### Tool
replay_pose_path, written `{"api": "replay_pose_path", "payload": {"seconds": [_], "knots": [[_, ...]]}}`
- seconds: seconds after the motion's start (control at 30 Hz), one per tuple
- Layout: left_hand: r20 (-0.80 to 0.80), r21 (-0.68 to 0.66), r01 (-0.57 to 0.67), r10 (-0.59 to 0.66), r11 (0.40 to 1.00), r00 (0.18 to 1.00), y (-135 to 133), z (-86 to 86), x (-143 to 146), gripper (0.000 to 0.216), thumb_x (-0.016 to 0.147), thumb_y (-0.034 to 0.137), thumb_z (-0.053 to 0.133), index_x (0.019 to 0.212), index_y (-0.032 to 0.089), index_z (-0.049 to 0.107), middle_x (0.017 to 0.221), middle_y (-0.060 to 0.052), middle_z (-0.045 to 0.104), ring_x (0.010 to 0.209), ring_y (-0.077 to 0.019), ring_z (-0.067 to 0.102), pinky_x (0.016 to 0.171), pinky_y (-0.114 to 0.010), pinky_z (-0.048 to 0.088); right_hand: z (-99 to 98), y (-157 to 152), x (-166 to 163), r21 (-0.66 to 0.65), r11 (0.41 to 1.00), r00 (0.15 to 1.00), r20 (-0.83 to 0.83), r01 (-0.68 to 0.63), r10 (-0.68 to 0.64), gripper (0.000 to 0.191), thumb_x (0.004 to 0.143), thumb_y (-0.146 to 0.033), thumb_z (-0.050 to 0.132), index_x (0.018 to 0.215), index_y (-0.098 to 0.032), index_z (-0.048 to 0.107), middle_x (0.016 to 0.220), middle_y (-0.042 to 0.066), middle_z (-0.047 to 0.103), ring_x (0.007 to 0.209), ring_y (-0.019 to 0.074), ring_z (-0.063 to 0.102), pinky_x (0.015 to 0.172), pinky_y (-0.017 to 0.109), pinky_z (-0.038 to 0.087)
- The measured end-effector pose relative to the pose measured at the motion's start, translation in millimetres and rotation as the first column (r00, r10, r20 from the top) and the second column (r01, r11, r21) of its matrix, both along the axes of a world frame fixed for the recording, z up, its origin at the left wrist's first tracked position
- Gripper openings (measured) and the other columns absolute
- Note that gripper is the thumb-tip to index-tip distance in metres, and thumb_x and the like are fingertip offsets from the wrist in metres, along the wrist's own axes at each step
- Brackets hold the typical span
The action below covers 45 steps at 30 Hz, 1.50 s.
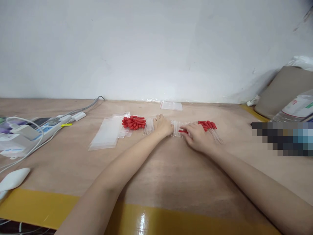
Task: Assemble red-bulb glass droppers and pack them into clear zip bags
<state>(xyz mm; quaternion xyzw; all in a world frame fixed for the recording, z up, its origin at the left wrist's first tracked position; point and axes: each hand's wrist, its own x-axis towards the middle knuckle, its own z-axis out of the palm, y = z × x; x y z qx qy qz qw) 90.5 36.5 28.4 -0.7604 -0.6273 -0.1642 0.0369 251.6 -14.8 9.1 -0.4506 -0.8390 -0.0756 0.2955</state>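
Observation:
Thin clear glass dropper tubes (175,128) lie side by side in a row on the table. My left hand (161,126) rests palm down over the row, its fingers curled among the tubes; whatever they grip is hidden. To its right, my right hand (195,134) pinches a red rubber dropper bulb (183,131) between thumb and fingers, above the row's right end. A heap of loose red bulbs (133,123) sits left of the tubes. Beyond my right hand lie several droppers (210,126) with red bulbs on their glass stems, partly covered by the hand.
Clear plastic bags (105,133) are stacked left of the bulbs, and another small bag (171,105) lies near the wall. At left are a power strip (49,125) with cables and a white spoon-shaped object (14,179). A grey bin (281,91) and plastic bottle (297,106) stand at right.

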Motion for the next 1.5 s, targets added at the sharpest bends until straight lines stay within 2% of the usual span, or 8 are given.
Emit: {"api": "replay_pose_path", "payload": {"seconds": [0.13,0.43,0.8,0.93,1.17,1.27,1.37,1.5], "knots": [[-0.093,-0.005,0.0,-0.001,1.0,0.996,0.0,4.2,5.9,0.032,0.072,0.032,0.053,0.087,0.005,0.065,0.104,-0.022,0.053,0.099,-0.0333,0.041,0.082,-0.044,0.031,-12.2,-9.4,-14.6,-0.034,0.991,0.991,-0.023,-0.131,0.13,0.02,0.084,-0.026,0.047,0.097,-0.018,0.06,0.086,0.009,0.062,0.082,0.0221,0.054,0.072,0.035,0.039],[-0.194,-0.05,-0.008,-0.002,0.999,0.981,2.4,10.9,20.9,0.033,0.067,0.028,0.058,0.091,0.007,0.064,0.107,-0.022,0.053,0.1,-0.0331,0.04,0.081,-0.043,0.028,-13.0,-9.1,-15.3,-0.083,0.984,0.986,-0.074,-0.155,0.149,0.018,0.084,-0.023,0.046,0.093,-0.018,0.062,0.083,0.008,0.06,0.082,0.0211,0.054,0.073,0.035,0.042],[-0.214,0.015,-0.061,0.063,0.998,0.975,10.0,4.9,24.9,0.027,0.062,0.029,0.064,0.083,0.012,0.066,0.099,-0.019,0.061,0.097,-0.0358,0.041,0.081,-0.049,0.025,-14.4,-8.5,-15.6,-0.099,0.979,0.981,-0.092,-0.179,0.17,0.019,0.085,-0.022,0.045,0.092,-0.019,0.062,0.083,0.008,0.06,0.082,0.0207,0.054,0.074,0.035,0.043],[-0.101,-0.033,-0.029,0.026,0.999,0.995,9.2,12.2,17.0,0.023,0.067,0.029,0.061,0.08,0.011,0.065,0.095,-0.02,0.061,0.096,-0.0354,0.045,0.079,-0.047,0.029,-13.2,-10.4,-15.3,-0.076,0.983,0.98,-0.117,-0.169,0.16,0.02,0.085,-0.022,0.045,0.094,-0.019,0.062,0.084,0.009,0.06,0.082,0.0213,0.054,0.073,0.036,0.044],[-0.051,-0.062,0.115,-0.119,0.991,0.992,-23.1,27.4,-37.3,0.017,0.081,0.024,0.047,0.08,0.013,0.06,0.079,-0.013,0.063,0.081,-0.0279,0.054,0.072,-0.039,0.037,-14.3,-9.7,-14.7,-0.043,0.99,0.977,-0.168,-0.137,0.128,0.022,0.086,-0.023,0.042,0.094,-0.018,0.062,0.086,0.009,0.06,0.08,0.0206,0.055,0.072,0.036,0.045],[-0.001,0.089,0.304,-0.305,0.948,0.952,-43.1,12.5,-63.1,0.019,0.087,0.02,0.038,0.086,0.014,0.055,0.078,-0.009,0.063,0.075,-0.0229,0.056,0.073,-0.038,0.038,-14.7,-10.7,-16.5,-0.045,0.988,0.972,-0.194,-0.147,0.135,0.02,0.086,-0.022,0.041,0.092,-0.019,0.06,0.087,0.008,0.062,0.081,0.0198,0.055,0.073,0.035,0.044],[0.094,0.272,0.466,-0.505,0.842,0.858,-53.8,-9.2,-79.5,0.018,0.088,0.022,0.039,0.094,0.016,0.055,0.083,-0.006,0.063,0.078,-0.0187,0.057,0.075,-0.035,0.04,-13.1,-15.3,-19.7,-0.065,0.985,0.961,-0.241,-0.157,0.137,0.016,0.085,-0.021,0.042,0.092,-0.02,0.057,0.086,0.006,0.062,0.082,0.0189,0.056,0.073,0.034,0.045],[0.124,0.309,0.555,-0.611,0.772,0.782,-56.3,-25.2,-84.2,0.025,0.09,0.021,0.036,0.107,0.018,0.055,0.086,-0.005,0.062,0.078,-0.0157,0.056,0.073,-0.03,0.043,-9.1,-21.7,-23.0,-0.103,0.982,0.962,-0.239,-0.158,0.13,0.015,0.084,-0.022,0.044,0.093,-0.02,0.056,0.086,0.005,0.064,0.08,0.0185,0.059,0.071,0.033,0.047]]}}
